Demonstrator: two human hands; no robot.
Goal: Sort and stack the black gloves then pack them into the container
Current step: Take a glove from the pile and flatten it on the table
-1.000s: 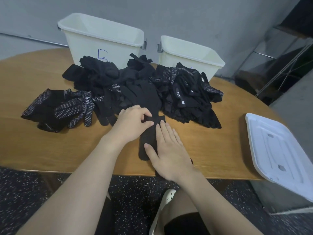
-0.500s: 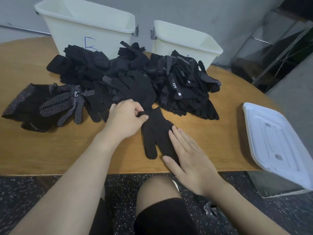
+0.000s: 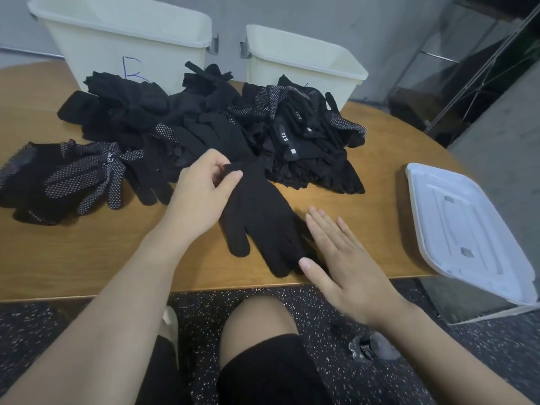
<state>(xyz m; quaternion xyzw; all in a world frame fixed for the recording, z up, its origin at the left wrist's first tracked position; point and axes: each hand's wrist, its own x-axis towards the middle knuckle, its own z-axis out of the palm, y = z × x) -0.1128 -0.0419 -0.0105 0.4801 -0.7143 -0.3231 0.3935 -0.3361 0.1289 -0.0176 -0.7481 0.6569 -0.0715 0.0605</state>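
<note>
Glove (image 3: pixel 260 211) cuff pinched in left hand (image 3: pixel 201 197) grip, fingers trailing toward right hand (image 3: pixel 344 258).

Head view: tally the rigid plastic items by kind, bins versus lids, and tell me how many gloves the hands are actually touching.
Cream bins: 2, one marked B, one to its right
White lids: 1, at the table's right edge
Total plastic items: 3
Gloves in hand: 1, a plain black glove, cuff pinched by the left hand; right hand flat beside its fingertips.

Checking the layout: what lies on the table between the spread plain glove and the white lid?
In the head view, only the flat right hand and bare table separate the plain glove from the white lid.
</note>
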